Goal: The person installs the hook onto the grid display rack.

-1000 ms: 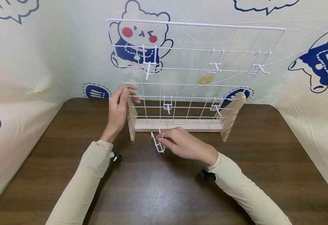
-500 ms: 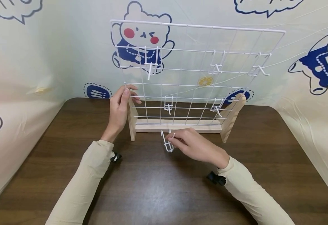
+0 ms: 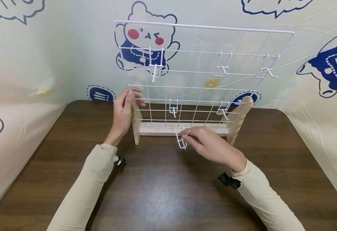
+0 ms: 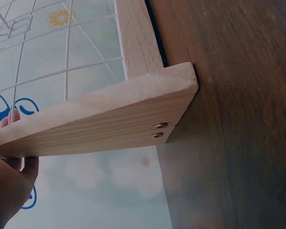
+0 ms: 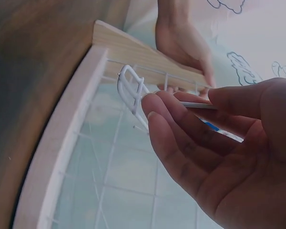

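A white wire grid rack leans back in a pale wooden stand. My left hand grips the top of the stand's left side panel, its fingers reaching round behind. Between thumb and fingers, my right hand pinches the prong of a white wire display hook. In the head view that hook hangs just in front of the stand's bottom bar, its two upper arms pointing at the grid and overlapping the bar.
Several like hooks hang on the grid: a top left hook, a top right hook and a lower middle hook among them. The stand rests on a dark wooden table. Behind it hangs a printed cloth.
My right hand has carried the pinched hook to the right and, lately, slightly up towards the grid. The left hand keeps its grip on the stand. The head view has shifted slightly.
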### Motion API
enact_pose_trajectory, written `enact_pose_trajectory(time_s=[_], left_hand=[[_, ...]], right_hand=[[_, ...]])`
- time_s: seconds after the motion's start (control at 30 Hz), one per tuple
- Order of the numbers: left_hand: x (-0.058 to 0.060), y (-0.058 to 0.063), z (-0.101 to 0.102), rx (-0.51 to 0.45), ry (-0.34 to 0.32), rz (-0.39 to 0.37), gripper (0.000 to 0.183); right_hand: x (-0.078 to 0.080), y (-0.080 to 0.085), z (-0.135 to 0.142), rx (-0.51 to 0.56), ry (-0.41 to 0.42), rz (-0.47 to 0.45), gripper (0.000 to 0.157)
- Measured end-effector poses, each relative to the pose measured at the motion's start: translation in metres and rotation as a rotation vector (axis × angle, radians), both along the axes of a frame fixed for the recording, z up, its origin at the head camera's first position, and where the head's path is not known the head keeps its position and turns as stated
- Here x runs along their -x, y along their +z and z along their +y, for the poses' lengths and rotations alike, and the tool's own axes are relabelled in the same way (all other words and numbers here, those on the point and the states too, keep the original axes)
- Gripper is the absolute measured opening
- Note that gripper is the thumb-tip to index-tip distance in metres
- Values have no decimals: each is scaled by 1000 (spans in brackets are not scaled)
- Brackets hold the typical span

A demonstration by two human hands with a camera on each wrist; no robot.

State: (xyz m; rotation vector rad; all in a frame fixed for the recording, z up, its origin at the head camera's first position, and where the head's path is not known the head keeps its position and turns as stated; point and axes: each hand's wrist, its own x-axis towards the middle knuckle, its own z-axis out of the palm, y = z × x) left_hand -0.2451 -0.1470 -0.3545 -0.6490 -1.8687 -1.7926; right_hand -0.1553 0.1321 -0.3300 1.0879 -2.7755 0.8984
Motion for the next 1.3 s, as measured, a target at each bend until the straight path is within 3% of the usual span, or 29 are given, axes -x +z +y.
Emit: enact_pose_trajectory(time_s=[0.23, 0.47, 0.87, 1.03, 1.3], left_hand=[[13, -13, -4, 0, 8, 2, 32], [13, -14, -4, -12, 2, 4, 33], [14, -17, -5, -3, 6, 2, 32], [11, -14, -4, -4, 10, 3, 32], [-6, 3, 2, 2, 7, -4, 33]], right_hand=[[-2, 13, 9, -21, -63, 85, 23], [-6, 26, 19, -13, -136, 82, 27], [-9, 37, 28, 96, -187, 262, 23], [-7, 43, 24, 125, -179, 336, 24], [-1, 54, 19, 203, -179, 445, 24]])
